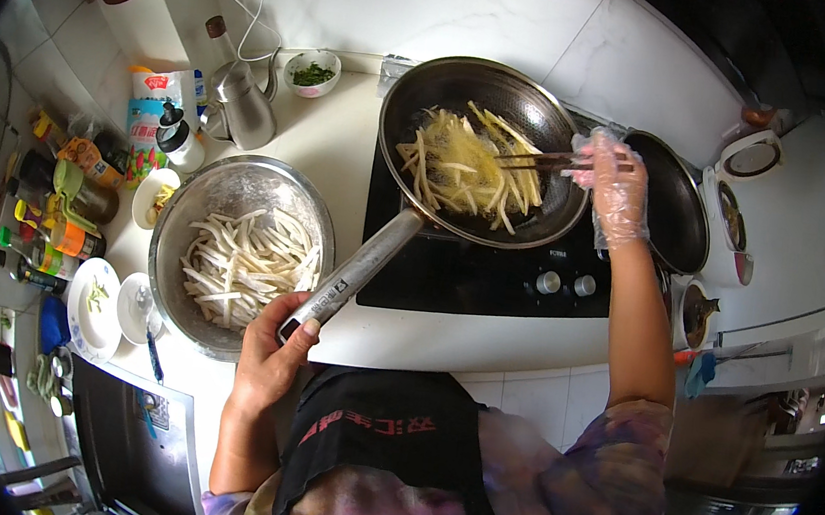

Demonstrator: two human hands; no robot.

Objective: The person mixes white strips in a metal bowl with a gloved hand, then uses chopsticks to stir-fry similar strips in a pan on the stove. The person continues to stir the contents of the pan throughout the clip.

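My left hand [274, 352] grips the end of the long metal handle [366, 268] of a wok [544, 226]. The wok sits over the black cooktop [425, 281]. Inside it, pale strips of food [494, 202] lie in bubbling yellow oil. In a clear plastic glove, my right hand [613, 180] holds a pair of dark chopsticks [554, 161], whose tips reach in among the strips. To the left of the handle, a steel bowl [163, 261] contains many flour-dusted strips [249, 267].
A second dark pan [678, 210] stands right of the wok, behind my right forearm. At the back are a metal oil pot [244, 104] and a small bowl of chopped greens [313, 73]. Seasoning bottles [80, 226], a white plate [91, 337] and a sink [128, 454] lie left.
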